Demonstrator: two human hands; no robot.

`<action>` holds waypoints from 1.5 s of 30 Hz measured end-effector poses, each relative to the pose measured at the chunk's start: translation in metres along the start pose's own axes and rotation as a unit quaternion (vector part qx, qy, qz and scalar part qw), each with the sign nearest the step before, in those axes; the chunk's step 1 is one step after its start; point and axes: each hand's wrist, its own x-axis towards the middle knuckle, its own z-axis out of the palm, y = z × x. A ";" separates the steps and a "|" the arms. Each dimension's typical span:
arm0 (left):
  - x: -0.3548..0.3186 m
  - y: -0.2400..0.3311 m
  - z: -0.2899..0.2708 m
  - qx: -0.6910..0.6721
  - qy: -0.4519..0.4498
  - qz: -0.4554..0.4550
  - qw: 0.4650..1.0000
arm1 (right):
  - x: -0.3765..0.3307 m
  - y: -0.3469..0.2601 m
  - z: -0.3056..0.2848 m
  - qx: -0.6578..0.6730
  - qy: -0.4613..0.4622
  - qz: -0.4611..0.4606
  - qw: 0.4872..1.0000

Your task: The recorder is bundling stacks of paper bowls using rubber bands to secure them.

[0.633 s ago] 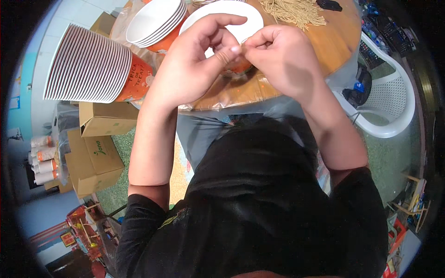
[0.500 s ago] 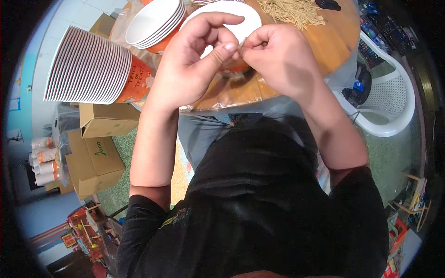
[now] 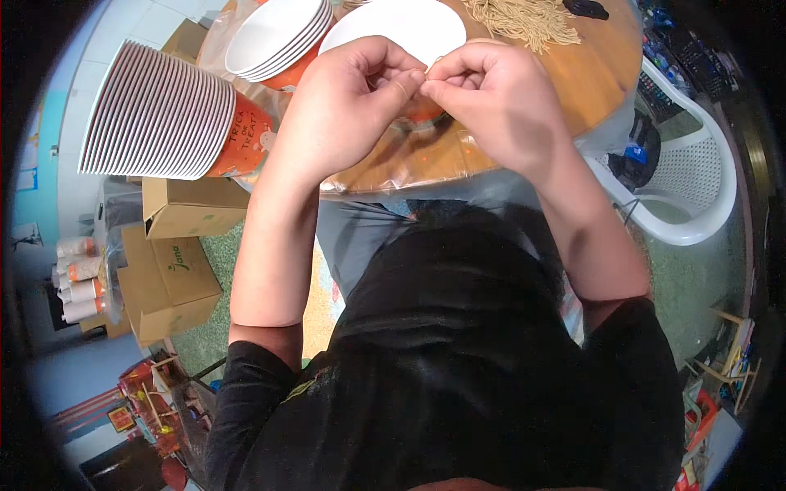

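Note:
My left hand [image 3: 352,106] and my right hand [image 3: 499,102] meet above the near part of the table, thumbs and index fingers pinched together tip to tip. A tiny pale bit shows at the fingertips, too small to name. Just beyond and below them stands an orange paper bucket [image 3: 397,26] with a white inside, partly covered by the hands. To the left of it, a short stack of white-lined paper buckets [image 3: 270,37] sits tilted. Beyond my right hand lies a pile of tan cords [image 3: 532,23].
A tall stack of orange paper buckets [image 3: 160,114] leans out at the table's left edge. The round wooden table [image 3: 602,74] has a clear plastic cover. Cardboard boxes [image 3: 168,282] stand on the floor at left. A white plastic chair [image 3: 696,176] with a dark bag [image 3: 634,155] is at right.
The left index finger, raised before, has curled down into the pinch. Both hands stay close together over the bucket, with the fingertips slightly shifted.

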 end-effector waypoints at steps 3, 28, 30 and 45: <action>0.000 -0.001 0.001 0.021 0.006 0.024 0.999 | -0.004 0.007 0.001 0.101 -0.015 0.014 0.995; 0.008 -0.002 -0.008 -0.099 0.004 -0.017 0.995 | -0.002 0.021 0.007 -0.170 0.098 -0.284 0.938; 0.008 -0.002 -0.009 -0.112 -0.003 -0.001 0.994 | -0.002 0.019 0.007 -0.186 0.096 -0.284 0.936; 0.005 -0.014 -0.003 -0.132 -0.003 0.061 0.989 | -0.001 0.031 0.016 -0.156 0.167 -0.250 0.941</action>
